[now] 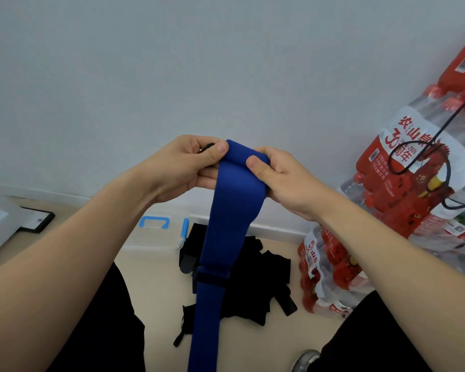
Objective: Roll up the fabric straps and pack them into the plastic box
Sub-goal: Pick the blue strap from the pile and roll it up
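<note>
Blue strap hangs right of the plastic box; our left hand and right hand both pinch its top end. We should roll tightly, edges aligned.

Matt blue cloth strap, matt black fabric straps, clear glossy plastic box, glossy shrink-wrapped bottles

Beige floor: clear plastic box with blue latches, black straps piled just beside it, shrink-wrapped bottle packs right, black-framed panel left, maybe a board.
</note>
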`<state>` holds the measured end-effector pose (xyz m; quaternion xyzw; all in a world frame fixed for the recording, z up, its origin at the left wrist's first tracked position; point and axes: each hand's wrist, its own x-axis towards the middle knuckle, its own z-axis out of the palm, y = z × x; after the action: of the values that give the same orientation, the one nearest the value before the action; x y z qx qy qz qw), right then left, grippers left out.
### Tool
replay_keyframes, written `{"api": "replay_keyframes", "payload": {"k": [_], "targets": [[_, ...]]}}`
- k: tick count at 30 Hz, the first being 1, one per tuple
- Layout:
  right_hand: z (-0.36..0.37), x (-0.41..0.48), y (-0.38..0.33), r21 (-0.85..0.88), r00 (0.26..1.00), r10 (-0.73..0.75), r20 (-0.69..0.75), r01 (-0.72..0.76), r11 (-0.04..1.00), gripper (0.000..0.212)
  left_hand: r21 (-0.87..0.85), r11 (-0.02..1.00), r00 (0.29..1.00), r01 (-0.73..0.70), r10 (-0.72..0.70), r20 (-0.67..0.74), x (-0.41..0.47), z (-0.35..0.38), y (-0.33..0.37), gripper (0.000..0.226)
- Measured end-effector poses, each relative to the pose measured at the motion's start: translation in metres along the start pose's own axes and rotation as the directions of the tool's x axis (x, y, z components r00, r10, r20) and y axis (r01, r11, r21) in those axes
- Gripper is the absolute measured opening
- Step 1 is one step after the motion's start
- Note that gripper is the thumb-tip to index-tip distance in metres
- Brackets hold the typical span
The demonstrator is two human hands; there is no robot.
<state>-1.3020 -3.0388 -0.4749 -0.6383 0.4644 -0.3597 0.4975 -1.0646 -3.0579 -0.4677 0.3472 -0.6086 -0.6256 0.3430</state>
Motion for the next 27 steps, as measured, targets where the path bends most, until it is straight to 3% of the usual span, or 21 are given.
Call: {"api": "replay_keyframes", "payload": {"k": [2, 4, 8, 11, 14, 18, 21, 24, 27], "targets": [[-0.005, 0.0, 0.001, -0.13, 0.998, -0.046, -0.045, 0.04, 0.991, 0.017, 0.052, 0.998, 0.999, 0.03, -0.029, -0.02, 0.003, 0.005, -0.003, 0.04], [-0.012, 0.002, 0.003, -0.153, 0.991, -0.098, -0.094, 0.083, 0.985, 0.011, 0.053, 0.997, 0.997, 0.061, -0.058, -0.046, 0.006, 0.012, -0.004, 0.032], [-0.016, 0.003, 0.01, -0.227, 0.968, -0.225, -0.108, 0.196, 0.954, 0.028, 0.049, 0.997, 0.993, 0.065, -0.06, -0.099, 0.011, 0.023, -0.007, 0.05], [-0.009, 0.006, 0.012, -0.283, 0.963, -0.236, -0.126, 0.193, 0.94, 0.029, 0.044, 0.997, 0.983, 0.055, -0.046, -0.177, 0.012, 0.022, -0.01, 0.028], [-0.009, 0.006, 0.006, -0.345, 0.983, -0.181, -0.026, 0.161, 0.925, 0.021, 0.023, 0.999, 0.981, 0.044, -0.039, -0.191, 0.01, 0.018, -0.01, 0.015], [-0.012, 0.005, 0.003, -0.325, 0.999, -0.048, 0.013, 0.05, 0.944, 0.027, 0.073, 0.997, 0.981, 0.016, -0.001, -0.192, 0.005, 0.019, -0.007, 0.028], [-0.01, 0.005, 0.0, -0.246, 0.991, -0.121, -0.064, 0.101, 0.964, 0.012, 0.178, 0.984, 0.992, 0.021, 0.002, -0.127, 0.0, 0.019, -0.005, 0.03], [-0.004, 0.005, 0.0, -0.246, 0.971, -0.209, -0.112, 0.177, 0.953, 0.028, 0.245, 0.966, 0.992, 0.08, -0.053, -0.112, -0.002, 0.022, -0.003, 0.054], [0.003, 0.004, 0.001, -0.342, 0.96, -0.249, -0.128, 0.193, 0.919, 0.036, 0.218, 0.971, 0.987, 0.098, -0.066, -0.149, -0.002, 0.022, -0.004, 0.05]]}}
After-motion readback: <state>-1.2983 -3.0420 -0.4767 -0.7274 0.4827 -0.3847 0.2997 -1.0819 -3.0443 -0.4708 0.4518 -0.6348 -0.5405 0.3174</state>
